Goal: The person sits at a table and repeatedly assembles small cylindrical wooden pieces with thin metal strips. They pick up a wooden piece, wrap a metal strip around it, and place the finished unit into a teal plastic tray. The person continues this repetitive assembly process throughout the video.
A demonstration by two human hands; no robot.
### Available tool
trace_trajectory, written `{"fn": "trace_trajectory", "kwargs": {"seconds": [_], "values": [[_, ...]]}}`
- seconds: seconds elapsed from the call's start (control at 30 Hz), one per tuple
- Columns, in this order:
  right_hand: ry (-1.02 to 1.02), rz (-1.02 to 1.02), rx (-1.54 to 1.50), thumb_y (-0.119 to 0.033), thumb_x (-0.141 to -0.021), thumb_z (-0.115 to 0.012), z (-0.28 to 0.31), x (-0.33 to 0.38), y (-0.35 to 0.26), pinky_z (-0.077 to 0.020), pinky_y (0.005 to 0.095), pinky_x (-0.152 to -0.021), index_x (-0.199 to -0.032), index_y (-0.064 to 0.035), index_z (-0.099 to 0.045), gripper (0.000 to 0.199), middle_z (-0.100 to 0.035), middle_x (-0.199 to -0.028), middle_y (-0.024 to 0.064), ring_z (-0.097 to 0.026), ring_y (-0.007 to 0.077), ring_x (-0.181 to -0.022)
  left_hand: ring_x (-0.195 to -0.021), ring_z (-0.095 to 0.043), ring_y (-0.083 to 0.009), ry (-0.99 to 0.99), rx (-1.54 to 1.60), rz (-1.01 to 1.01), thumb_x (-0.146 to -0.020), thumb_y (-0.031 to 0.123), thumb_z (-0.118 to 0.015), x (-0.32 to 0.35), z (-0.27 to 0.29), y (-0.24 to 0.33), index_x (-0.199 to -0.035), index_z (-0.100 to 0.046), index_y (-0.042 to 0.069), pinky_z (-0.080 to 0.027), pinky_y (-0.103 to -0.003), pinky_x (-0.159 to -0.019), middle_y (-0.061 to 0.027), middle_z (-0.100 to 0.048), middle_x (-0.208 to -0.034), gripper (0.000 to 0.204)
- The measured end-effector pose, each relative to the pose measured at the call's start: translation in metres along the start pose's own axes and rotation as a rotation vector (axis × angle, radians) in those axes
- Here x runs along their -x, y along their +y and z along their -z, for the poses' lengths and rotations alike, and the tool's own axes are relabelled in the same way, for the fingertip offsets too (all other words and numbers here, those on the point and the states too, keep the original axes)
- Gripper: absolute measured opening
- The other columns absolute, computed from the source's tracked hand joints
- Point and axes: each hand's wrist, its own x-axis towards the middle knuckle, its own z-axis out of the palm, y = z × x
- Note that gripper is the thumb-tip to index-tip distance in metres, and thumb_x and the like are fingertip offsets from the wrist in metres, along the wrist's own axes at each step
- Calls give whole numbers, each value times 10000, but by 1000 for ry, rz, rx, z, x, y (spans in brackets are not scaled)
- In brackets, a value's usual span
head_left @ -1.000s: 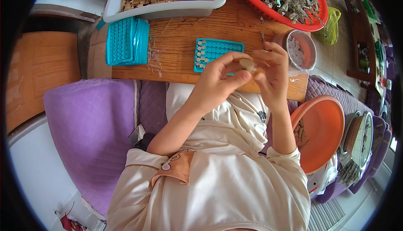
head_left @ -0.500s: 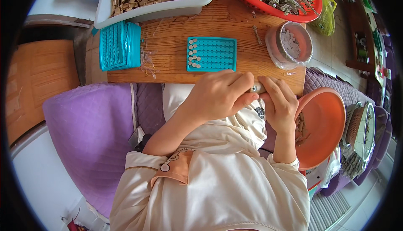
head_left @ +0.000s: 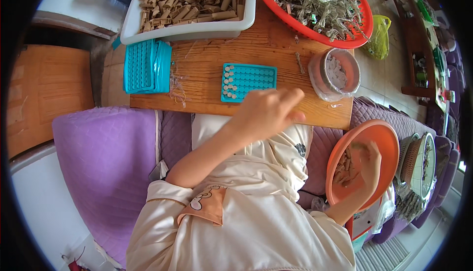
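Observation:
My left hand hovers at the table's front edge, just right of a small teal tray. Its thumb and forefinger point right and stand apart, with nothing visible between them; motion blurs it a little. Small pale round discs sit in the hollows at the tray's left end. My right hand reaches inside an orange basin at my right side, over several tan tube-like plastic pieces. Blur hides whether its fingers hold anything.
A white bin of tan plastic pieces and a red basket of clear wired parts stand at the back. Stacked teal trays are at the left. A plastic-lined tub with white bits stands at the right edge.
My hands have parted from the small piece they were holding together. My right hand has moved right and down into the orange basin; the left stays near the table edge. The view has shifted slightly.

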Motion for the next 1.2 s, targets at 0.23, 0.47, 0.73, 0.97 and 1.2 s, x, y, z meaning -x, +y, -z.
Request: {"fn": "trace_trajectory", "kwargs": {"seconds": [0.23,0.47,0.73,0.97,1.2], "values": [[-123,-78,360,-18,-746,-471,-20,11,50,-441,388,-743,-997,-6,-556,265,-589,-905,196,-579,327,-842,-649,-604,-281,84,-72,132,-835,217,-524,-76,26,-49,-874,-556,79,-475,-372,-590,-97,-612,-699,148],[-44,-64,156,-47,-762,-523,-26,-11,-37,-447,381,-727,-1071,-17,-540,311,-575,-953,183,-570,329,-818,-667,-621,-253,166,-334,282,-761,289,-606,-146,7,-90,-903,-549,103,-488,-353,-586,-42,-643,-721,241],[63,67,63,-46,-766,-544,-27,-21,-64,-453,376,-683,-1041,-27,-559,276,-583,-934,155,-579,321,-763,-698,-628,-238,348,-31,150,-737,281,-625,-161,31,-93,-915,-562,107,-501,-353,-635,-54,-645,-746,257],[-23,215,63,-61,-761,-551,-61,-39,-75,-447,378,-696,-1005,-29,-568,246,-580,-925,163,-569,324,-797,-876,-601,-245,-261,-468,432,-731,510,-589,-173,17,-86,-935,-599,151,-473,-398,-748,-81,-626,-914,413],[-65,255,35,-67,-763,-549,-73,-37,-81,-444,374,-723,-1000,-17,-564,242,-584,-918,158,-562,331,-829,-899,-593,-261,-299,-569,389,-753,424,-578,-188,4,-90,-897,-653,163,-468,-398,-761,-70,-635,-907,307]]}}
